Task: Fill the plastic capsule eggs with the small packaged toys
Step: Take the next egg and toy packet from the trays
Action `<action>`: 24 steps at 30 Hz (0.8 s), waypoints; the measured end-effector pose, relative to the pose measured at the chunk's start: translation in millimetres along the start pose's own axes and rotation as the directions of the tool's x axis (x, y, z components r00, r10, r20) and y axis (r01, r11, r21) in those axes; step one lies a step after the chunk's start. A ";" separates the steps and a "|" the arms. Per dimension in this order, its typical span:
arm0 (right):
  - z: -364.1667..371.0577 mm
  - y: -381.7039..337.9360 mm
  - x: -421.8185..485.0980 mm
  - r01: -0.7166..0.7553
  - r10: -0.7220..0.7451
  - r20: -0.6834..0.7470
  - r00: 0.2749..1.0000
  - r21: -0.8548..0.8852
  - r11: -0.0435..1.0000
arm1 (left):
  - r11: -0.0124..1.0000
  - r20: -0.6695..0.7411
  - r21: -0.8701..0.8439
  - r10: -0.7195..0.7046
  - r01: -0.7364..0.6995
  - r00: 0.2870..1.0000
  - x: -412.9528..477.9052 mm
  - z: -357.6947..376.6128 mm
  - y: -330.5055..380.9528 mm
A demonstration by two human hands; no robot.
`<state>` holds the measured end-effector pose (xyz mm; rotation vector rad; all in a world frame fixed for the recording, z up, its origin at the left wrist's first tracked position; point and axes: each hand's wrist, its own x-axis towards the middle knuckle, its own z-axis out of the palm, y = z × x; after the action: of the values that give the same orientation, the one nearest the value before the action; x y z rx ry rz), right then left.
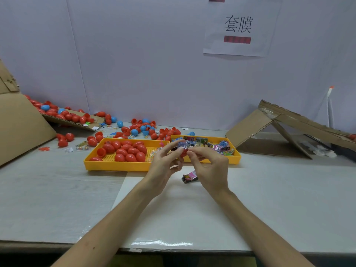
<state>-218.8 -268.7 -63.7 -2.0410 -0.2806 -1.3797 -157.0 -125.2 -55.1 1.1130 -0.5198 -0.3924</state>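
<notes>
My left hand (163, 164) grips a red capsule egg (184, 152), mostly hidden between both hands. My right hand (210, 166) pinches a small packaged toy (185, 145) just above the egg. Both hands hover over the near rim of the two yellow trays. The left yellow tray (115, 164) holds several red eggs (127, 151). The right yellow tray (236, 158) holds several small packaged toys (215, 146). One loose packaged toy (189, 177) lies on the table below my hands.
Several loose red and blue eggs (146, 129) and egg halves lie behind the trays and on a cardboard flap (71, 118) at the left. A large cardboard box (21, 128) stands far left. A collapsed cardboard box (285, 132) stands at the right. A white wall (154, 64) closes the back.
</notes>
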 end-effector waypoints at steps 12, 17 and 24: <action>-6.0 0.6 2.2 0.086 -0.071 0.098 0.993 -0.152 0.985 | 0.983 -0.084 0.174 0.077 -0.062 0.994 1.5 1.7 -3.0; -6.8 -2.3 3.2 0.116 -0.089 0.133 0.987 -0.214 0.970 | 0.958 -0.111 0.274 0.122 -0.088 0.986 3.1 2.9 -5.5; -9.3 -5.3 5.6 0.108 -0.060 0.190 0.980 -0.255 0.961 | 0.956 -0.022 0.279 0.102 -0.092 0.994 4.4 1.5 -9.8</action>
<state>-226.1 -271.4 -54.4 -2.4064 -0.2760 -1.3429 -154.7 -132.6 -62.7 1.3571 -0.6080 -0.2158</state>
